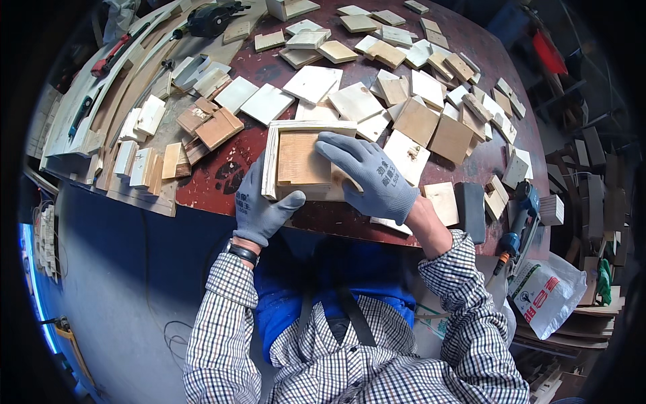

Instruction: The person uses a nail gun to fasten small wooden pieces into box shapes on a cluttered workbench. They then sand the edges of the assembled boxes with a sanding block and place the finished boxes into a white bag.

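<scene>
Near the front edge of the red table, a small wooden box [271, 151] with pale plywood sides is held tilted between my hands. My left hand [259, 207], in a grey work glove, grips its left side, the thumb lying along the near edge. A brown wood piece [296, 153] sits inside the pale sides. My right hand [377, 176], gloved the same way, reaches over the box's right side, its fingers curled on the brown piece and the rim. The right hand hides much of that side.
Loose wooden boards [353, 101] cover much of the red tabletop [215, 168]. A dark grey block [470, 212] and a blue air nailer [518, 225] lie at the right edge. Long strips [101, 128] and a black power tool [214, 19] are at the left. A plastic bag [548, 293] hangs lower right.
</scene>
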{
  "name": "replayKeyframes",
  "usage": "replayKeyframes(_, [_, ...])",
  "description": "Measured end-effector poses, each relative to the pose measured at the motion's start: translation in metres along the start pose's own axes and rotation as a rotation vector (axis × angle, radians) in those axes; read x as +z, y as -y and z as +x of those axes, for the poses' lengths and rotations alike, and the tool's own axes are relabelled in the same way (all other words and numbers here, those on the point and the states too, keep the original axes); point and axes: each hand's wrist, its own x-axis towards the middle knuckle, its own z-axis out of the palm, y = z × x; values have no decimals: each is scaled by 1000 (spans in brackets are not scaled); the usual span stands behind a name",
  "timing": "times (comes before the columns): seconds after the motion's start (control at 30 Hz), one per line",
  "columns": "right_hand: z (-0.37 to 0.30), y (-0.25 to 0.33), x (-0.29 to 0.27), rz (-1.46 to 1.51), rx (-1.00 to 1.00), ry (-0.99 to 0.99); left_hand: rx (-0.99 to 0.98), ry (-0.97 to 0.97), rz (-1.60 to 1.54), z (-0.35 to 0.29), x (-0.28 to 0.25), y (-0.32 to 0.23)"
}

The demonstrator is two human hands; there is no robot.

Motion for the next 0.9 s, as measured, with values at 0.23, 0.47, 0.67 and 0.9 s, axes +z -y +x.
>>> replayKeyframes(0.23, [2,-2,9,-9,11,-19,12,-39,14,-4,2,8])
replayKeyframes(0.47, [-2,-10,4,-1,-36,-65,38,-16,23,-1,5,10])
replayKeyframes(0.67, [-9,19,-30,176,202,-924,11,-82,-122,-6,5,12])
replayKeyframes(0.9, [-34,39,6,475,546,-744,-69,-40,-65,-11,9,21])
